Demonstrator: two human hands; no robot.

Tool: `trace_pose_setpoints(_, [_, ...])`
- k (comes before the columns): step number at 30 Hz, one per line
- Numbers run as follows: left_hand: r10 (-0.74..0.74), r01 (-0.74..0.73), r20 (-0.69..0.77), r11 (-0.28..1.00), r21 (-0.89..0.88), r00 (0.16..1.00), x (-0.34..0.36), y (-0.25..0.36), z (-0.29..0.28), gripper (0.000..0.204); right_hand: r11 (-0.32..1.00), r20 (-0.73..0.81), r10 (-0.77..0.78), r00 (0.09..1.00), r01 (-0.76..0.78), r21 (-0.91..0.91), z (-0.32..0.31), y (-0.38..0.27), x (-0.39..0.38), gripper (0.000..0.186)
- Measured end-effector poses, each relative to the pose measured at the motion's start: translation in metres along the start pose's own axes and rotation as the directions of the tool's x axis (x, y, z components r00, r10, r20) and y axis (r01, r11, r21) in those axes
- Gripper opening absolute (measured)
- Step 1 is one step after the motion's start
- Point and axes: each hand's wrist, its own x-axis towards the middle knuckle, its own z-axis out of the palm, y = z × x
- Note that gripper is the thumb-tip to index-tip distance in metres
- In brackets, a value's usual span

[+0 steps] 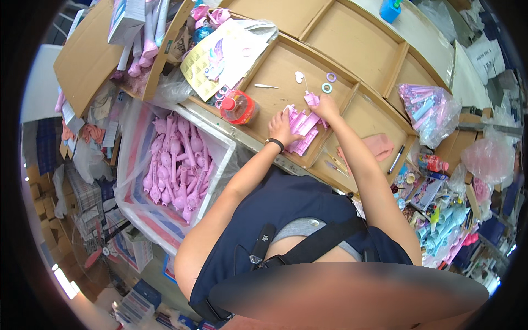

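Several pink plastic pieces (303,144) lie side by side in a shallow compartment of the wooden tray (264,107). My left hand (282,130) wears a dark wristband and is closed around the left end of these pieces. Just to its right, my right hand (326,108) pinches a small pink plastic part (312,99) above the row. A thin light strand (306,82) rises from that part. Beyond the hands are a white heart-shaped piece (299,77), a purple ring (331,77) and a light blue ring (326,88). A slim white pointed tool (267,86) lies farther left.
A red-capped bottle (238,108) stands left of my hands. Below it, a lined crate (223,165) holds many pink plastic parts (179,159). A peach cloth (378,146) and a pen (396,159) lie right, near a bag of coloured pieces (426,113).
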Motion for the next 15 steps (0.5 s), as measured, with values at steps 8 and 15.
trace_pose_setpoints(8, [-0.073, 0.072, -0.054, 0.997, -0.020, 0.996, 0.014, -0.013, 0.007, 0.080, 0.652, -0.015, 0.190, 0.982, -0.115, 0.750, -0.013, 0.008, -0.022, 0.031])
trace_pose_setpoints(15, [-0.069, 0.059, 0.145, 0.995, 0.076, 0.987, 0.010, -0.027, -0.016, 0.066, -0.036, 0.391, 0.173, 0.904, -0.391, 0.920, 0.053, -0.012, -0.123, 0.022])
